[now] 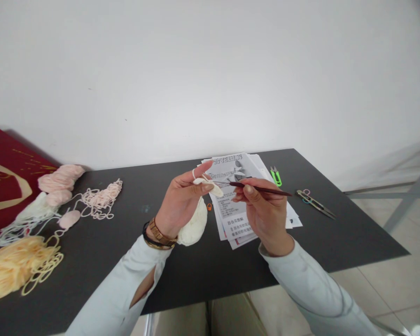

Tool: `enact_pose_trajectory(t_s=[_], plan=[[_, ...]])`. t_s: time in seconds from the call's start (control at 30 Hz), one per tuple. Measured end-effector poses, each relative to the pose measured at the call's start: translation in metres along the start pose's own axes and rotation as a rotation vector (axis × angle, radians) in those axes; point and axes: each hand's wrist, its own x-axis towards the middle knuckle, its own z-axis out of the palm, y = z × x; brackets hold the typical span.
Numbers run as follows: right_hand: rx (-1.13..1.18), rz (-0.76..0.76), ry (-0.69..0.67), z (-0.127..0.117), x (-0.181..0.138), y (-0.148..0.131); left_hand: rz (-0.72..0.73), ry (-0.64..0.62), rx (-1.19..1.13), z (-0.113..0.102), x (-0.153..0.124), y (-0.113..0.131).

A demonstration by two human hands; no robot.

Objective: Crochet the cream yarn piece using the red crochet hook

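My left hand [182,200] is raised over the black table [336,233]. Its thumb and fingers pinch a small cream crocheted piece [213,188], and cream yarn loops over the outstretched forefinger. A ball of cream yarn [195,226] rests under the palm beside the wrist. My right hand [264,210] is closed around a dark brown crochet hook [266,189]. The hook's tip points left, close to the crocheted piece. Both hands hover above a stack of printed pattern sheets [231,214].
Green thread snips [276,176] and a second pair of snips [315,202] lie to the right of the sheets. Pink yarn [61,179], a loose pink tangle [101,198] and yellow yarn [17,268] lie at the left. A red box [7,182] stands at the far left.
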Motion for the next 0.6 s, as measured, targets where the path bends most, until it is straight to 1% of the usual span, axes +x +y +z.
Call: enact_pose_trajectory(t_s=[0.1, 0.23, 0.37, 0.47, 0.6], plan=[[-0.001, -0.009, -0.027, -0.002, 0.003, -0.002, -0.066, -0.019, -0.027, -0.001, 0.000, 0.004], [-0.025, -0.037, -0.105, -0.005, 0.007, -0.005, -0.137, -0.064, -0.059, -0.003, 0.001, 0.008], [-0.039, -0.061, -0.157, -0.008, 0.009, -0.006, -0.166, -0.083, -0.053, -0.003, 0.001, 0.010], [-0.034, -0.002, -0.128, -0.009, 0.009, -0.008, -0.177, -0.119, -0.033, -0.004, 0.001, 0.010], [0.061, 0.175, -0.097, -0.008, 0.012, -0.009, -0.166, -0.172, 0.019, -0.007, -0.002, 0.009]])
